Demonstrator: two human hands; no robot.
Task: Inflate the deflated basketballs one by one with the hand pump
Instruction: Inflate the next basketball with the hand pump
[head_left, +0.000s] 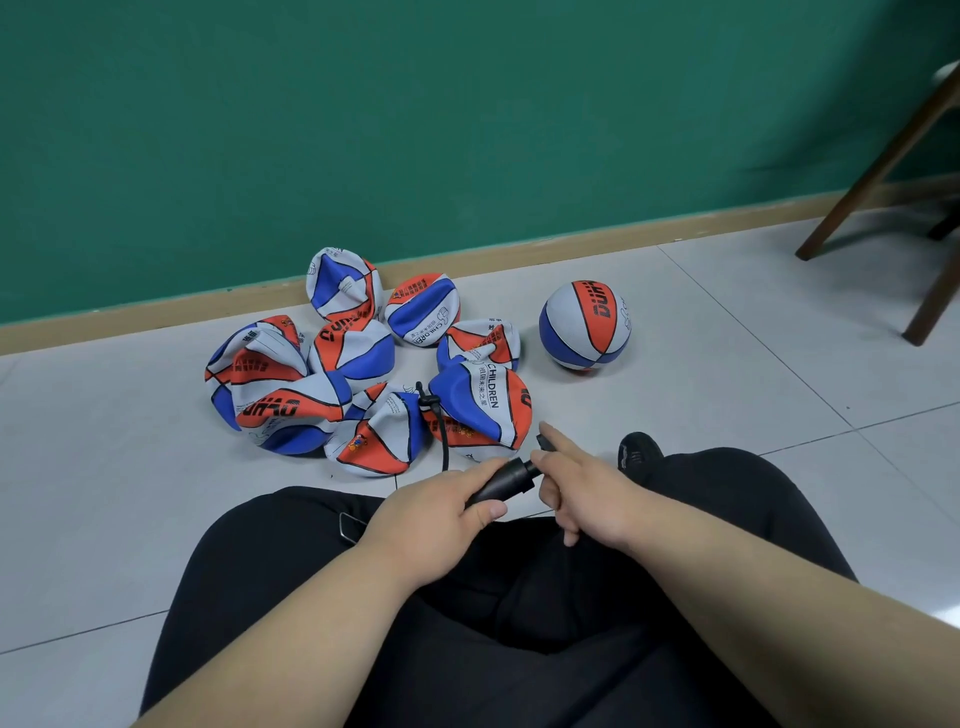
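Observation:
Several deflated red, white and blue basketballs (358, 374) lie in a heap on the tiled floor by the wall. One round, inflated ball (584, 325) stands apart to their right. My left hand (441, 512) grips the barrel of a black hand pump (506, 483) above my lap. My right hand (587, 486) holds the pump's handle end, fingers curled round it and the index finger stretched forward. A thin black hose (441, 431) runs from the pump up to the crumpled ball (483, 405) nearest me.
I sit on the floor in black trousers, with one black shoe (639, 449) showing past my right knee. A green wall with a wooden skirting board (519, 254) closes the back. Dark wooden chair legs (883, 166) stand at the far right.

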